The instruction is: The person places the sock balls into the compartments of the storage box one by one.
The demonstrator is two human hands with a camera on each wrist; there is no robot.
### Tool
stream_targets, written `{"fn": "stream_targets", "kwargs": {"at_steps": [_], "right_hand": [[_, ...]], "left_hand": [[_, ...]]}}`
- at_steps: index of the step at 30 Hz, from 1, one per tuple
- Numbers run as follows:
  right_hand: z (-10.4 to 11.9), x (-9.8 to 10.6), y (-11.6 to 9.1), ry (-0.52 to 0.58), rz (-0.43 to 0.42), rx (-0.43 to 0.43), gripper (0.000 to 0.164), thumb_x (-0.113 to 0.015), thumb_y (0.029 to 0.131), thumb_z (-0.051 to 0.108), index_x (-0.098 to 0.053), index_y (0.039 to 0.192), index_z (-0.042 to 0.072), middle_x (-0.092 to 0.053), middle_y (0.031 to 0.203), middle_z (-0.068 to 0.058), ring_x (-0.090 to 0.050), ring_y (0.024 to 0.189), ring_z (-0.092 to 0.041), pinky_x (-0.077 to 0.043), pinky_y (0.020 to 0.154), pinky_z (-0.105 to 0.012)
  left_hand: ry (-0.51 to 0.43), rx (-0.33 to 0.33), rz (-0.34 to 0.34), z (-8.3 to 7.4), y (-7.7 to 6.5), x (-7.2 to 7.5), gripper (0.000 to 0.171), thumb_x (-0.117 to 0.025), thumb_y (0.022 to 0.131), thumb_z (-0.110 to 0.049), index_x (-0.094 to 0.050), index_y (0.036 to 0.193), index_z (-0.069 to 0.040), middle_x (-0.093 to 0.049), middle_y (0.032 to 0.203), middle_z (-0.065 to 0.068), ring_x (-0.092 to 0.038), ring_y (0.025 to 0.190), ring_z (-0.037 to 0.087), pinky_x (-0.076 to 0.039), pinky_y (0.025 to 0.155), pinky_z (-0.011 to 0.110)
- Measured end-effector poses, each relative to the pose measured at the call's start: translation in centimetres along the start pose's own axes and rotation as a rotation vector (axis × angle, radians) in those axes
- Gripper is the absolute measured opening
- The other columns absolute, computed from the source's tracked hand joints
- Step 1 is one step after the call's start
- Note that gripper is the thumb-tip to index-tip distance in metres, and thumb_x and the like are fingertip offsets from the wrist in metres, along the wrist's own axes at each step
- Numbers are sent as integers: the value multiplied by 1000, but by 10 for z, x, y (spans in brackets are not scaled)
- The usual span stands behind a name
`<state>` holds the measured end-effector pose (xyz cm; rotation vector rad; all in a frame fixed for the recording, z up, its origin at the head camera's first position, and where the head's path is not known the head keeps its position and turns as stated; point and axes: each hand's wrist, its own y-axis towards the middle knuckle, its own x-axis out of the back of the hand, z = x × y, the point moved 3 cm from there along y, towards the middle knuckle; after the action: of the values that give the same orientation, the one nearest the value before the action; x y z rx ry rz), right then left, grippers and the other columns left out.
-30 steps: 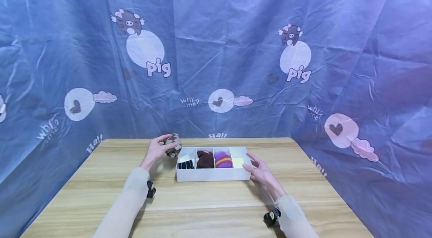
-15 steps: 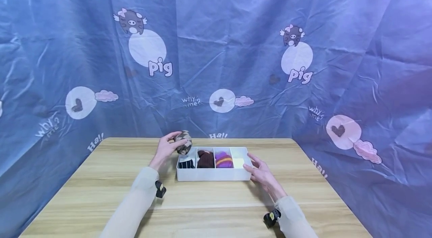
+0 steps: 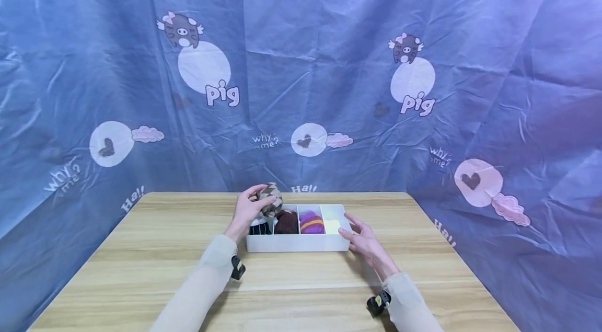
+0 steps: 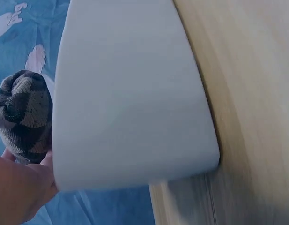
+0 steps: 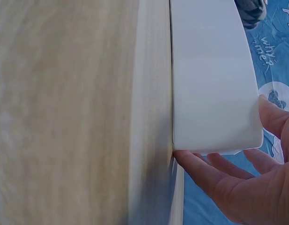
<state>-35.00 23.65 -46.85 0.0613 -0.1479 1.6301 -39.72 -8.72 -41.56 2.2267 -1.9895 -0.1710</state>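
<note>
My left hand pinches a rolled-up pair of brown-and-grey checked socks above the left part of a white divided storage box. In the left wrist view the same sock roll shows past the box wall. Side by side in the box lie black-and-white striped socks, dark brown socks and purple socks with an orange stripe. White inner walls show in the rightmost compartment. At that end my right hand grips the box, thumb at the rim and fingers along the end wall.
The box stands on a light wooden table, toward its far edge. Behind and beside the table hangs a blue printed cloth. A small black device is strapped to each wrist.
My left hand has carried the checked socks to the right, from beside the box's left end to over its left compartments. The right hand and the box have stayed put.
</note>
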Motion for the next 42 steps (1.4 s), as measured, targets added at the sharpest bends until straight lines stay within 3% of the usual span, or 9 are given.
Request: {"fn": "stream_targets", "kwargs": {"at_steps": [10,14,24,31,38,42], "right_hand": [[0,1,0,-9,6,-2,66,-63,95,13,-31,153,9,-28,153,-32,-59,117,-35,-52,96,-48],[1,2,-1,-5,19,3,67,-62,95,13,-29,154,10,-29,153,-32,-60,116,-34,-52,96,-47],[-1,4,-3,-6,36,8,68,-63,95,14,-29,154,9,-31,152,-32,-61,110,-26,-54,94,-45],[0,4,-2,5,31,3,68,-63,95,13,-29,154,9,-31,152,-32,-60,114,-30,-52,96,-47],[-1,3,-2,-10,24,-3,68,-63,94,13,-30,153,10,-29,153,-32,-58,119,-37,-51,97,-49],[-2,5,-1,-6,28,5,68,-63,94,13,-30,154,10,-29,153,-32,-61,114,-31,-52,96,-47]], "left_hand": [[-36,-61,-17,3,-3,-23,53,-84,76,-16,-66,126,-10,-64,123,20,-61,101,23,-53,77,22],[-9,-61,-19,6,-7,-32,52,-85,76,-20,-67,125,-14,-65,122,17,-60,100,22,-53,79,23],[105,-64,91,10,-16,-59,50,-80,78,-20,-67,126,-14,-61,132,14,-57,114,31,-50,97,44],[108,-56,119,6,-15,-78,51,-81,77,-21,-67,126,-15,-57,138,13,-56,117,32,-50,98,44],[98,-70,132,7,-19,-94,52,-82,76,-23,-67,126,-17,-60,133,11,-57,115,30,-50,97,44],[105,-89,124,7,-21,-103,53,-83,75,-25,-68,125,-19,-64,126,11,-59,109,28,-53,92,42]]}}
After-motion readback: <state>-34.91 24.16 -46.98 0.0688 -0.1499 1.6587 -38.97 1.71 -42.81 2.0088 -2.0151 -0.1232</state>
